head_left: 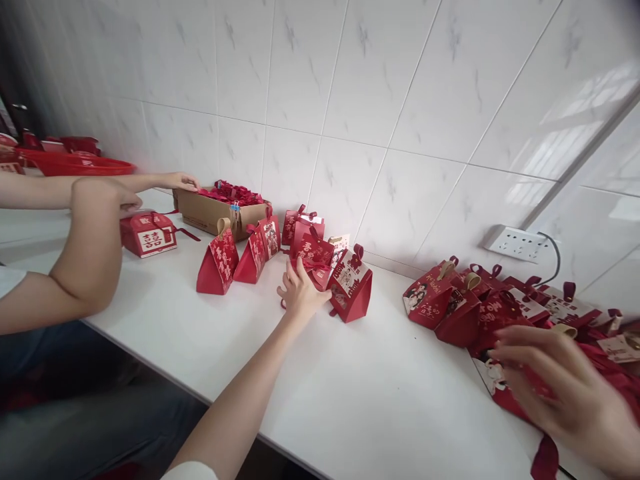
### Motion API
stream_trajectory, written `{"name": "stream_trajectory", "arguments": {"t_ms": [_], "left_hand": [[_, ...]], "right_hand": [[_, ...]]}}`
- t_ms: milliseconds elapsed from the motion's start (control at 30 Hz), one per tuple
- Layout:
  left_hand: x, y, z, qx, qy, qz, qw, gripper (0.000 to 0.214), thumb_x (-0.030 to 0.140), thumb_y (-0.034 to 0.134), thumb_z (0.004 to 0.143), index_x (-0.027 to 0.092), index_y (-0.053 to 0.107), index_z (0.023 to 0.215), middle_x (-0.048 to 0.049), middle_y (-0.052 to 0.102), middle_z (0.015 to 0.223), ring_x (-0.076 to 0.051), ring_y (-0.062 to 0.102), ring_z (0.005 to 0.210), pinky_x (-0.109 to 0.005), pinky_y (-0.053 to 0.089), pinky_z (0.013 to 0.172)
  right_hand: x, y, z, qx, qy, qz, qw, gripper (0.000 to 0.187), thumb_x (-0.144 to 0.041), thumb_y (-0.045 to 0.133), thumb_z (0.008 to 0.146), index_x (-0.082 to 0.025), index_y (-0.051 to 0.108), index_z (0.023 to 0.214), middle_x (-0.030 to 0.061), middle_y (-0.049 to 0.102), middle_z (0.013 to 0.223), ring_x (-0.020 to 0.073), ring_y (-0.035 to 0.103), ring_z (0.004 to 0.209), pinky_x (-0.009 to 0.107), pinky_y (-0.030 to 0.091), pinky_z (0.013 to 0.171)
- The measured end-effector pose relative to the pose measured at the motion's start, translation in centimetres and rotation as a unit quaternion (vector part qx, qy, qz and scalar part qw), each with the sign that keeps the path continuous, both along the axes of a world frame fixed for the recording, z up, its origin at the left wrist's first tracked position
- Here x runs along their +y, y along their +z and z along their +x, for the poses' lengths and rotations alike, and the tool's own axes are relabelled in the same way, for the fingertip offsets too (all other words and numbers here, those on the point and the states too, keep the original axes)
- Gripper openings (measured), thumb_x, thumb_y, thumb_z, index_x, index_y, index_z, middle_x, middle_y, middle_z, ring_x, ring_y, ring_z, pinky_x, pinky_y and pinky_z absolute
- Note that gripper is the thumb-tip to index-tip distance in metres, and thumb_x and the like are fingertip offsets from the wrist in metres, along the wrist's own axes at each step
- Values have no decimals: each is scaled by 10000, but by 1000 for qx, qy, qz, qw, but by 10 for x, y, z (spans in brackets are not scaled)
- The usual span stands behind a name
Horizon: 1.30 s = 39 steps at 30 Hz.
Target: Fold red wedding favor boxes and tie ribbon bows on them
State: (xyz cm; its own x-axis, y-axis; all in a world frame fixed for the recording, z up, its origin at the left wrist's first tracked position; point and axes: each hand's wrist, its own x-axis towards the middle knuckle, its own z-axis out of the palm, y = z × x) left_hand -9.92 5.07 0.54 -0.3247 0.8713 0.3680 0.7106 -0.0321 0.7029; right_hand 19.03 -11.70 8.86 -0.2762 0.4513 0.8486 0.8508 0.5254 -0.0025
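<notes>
My left hand (301,290) reaches out over the white counter (350,393) and rests with fingers spread against a red gift box (314,260) in a cluster of several red triangular boxes by the wall. A further red box (351,285) stands just right of it. My right hand (565,387), slightly blurred, lies with fingers stretched over a flat red box (495,380) at the edge of a pile of red boxes (480,307) on the right.
Another person sits at the left; an arm (85,260) is bent on the counter and a hand (183,180) reaches to a cardboard box (215,212) of red items. A red rectangular box (149,233), a red basin (75,163) and a wall socket (517,243) are present.
</notes>
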Motion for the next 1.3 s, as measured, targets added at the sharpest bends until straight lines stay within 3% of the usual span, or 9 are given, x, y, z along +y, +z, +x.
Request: {"name": "stream_trajectory", "arguments": {"t_ms": [133, 300, 367, 500, 667, 867, 1000, 1100, 1300], "left_hand": [[0, 4, -4, -19, -10, 29, 999, 890, 265, 694, 590, 160, 222, 1337, -244, 380, 1269, -435, 387, 1193, -587, 391, 887], [-9, 6, 4, -49, -131, 352, 926, 980, 352, 705, 601, 181, 108, 1359, -203, 326, 1280, -330, 418, 1192, -466, 425, 953], [-19, 1, 18, -30, -228, 452, 862, 1058, 390, 718, 577, 182, 66, 1384, -197, 324, 1274, -326, 445, 1160, -465, 451, 917], [-35, -15, 42, 32, -414, 499, 760, 1074, 364, 714, 563, 180, 90, 1418, -190, 314, 1290, -353, 372, 1233, -470, 447, 931], [-34, -23, 45, 20, -551, 408, 728, 1133, 379, 675, 528, 302, -7, 1430, -129, 182, 1432, -406, 240, 1329, -538, 418, 961], [-26, -24, 42, -22, -626, 306, 717, 1062, 495, 643, 648, 353, -71, 1422, -83, 21, 1520, -391, 185, 1368, -570, 300, 1059], [-23, -27, 41, -131, -521, 213, 816, 770, 498, 549, 792, 336, 95, 1393, -113, 106, 1508, -310, 337, 1318, -515, 325, 1063], [-29, -25, 46, -193, -435, 109, 873, 466, 437, 441, 880, 244, 324, 1288, -123, 402, 1364, -244, 459, 1227, -437, 389, 1027], [-44, -13, 52, -233, -484, 33, 843, 518, 488, 390, 885, 204, 398, 1318, -93, 462, 1362, -253, 399, 1286, -400, 330, 1078]], "right_hand": [[33, -32, -46, -99, 77, -35, 991, 125, -118, 488, 837, -201, 574, 874, 95, 549, 946, 172, 631, 798, 300, 548, 594], [61, -82, -84, 113, 94, -164, 975, 117, -212, 437, 884, -196, 553, 878, 89, 543, 925, 163, 584, 765, 303, 527, 604], [70, -95, -81, 267, 108, -255, 923, 204, -354, 417, 902, -205, 556, 899, 81, 563, 883, 171, 579, 732, 323, 522, 619], [76, -103, -54, 484, 224, -409, 740, 453, -611, 363, 839, -236, 582, 969, 79, 627, 878, 231, 610, 771, 398, 511, 691], [67, -93, -28, 514, 280, -535, 609, 687, -733, 264, 788, -264, 531, 1214, 95, 627, 1129, 301, 600, 990, 440, 472, 790], [62, -86, -28, 451, 301, -577, 610, 608, -675, 438, 792, -255, 511, 1227, 90, 584, 1217, 281, 575, 1047, 425, 448, 864], [61, -87, -37, 516, 333, -486, 622, 510, -596, 518, 788, -272, 494, 1180, 73, 572, 1212, 276, 553, 1084, 424, 461, 879], [62, -99, -50, 566, 298, -384, 666, 465, -518, 585, 774, -302, 437, 1158, 48, 527, 1232, 249, 524, 1112, 430, 450, 916], [59, -117, -73, 559, 218, -368, 711, 512, -504, 571, 780, -284, 334, 1177, 73, 458, 1284, 233, 484, 1153, 449, 431, 951]]}}
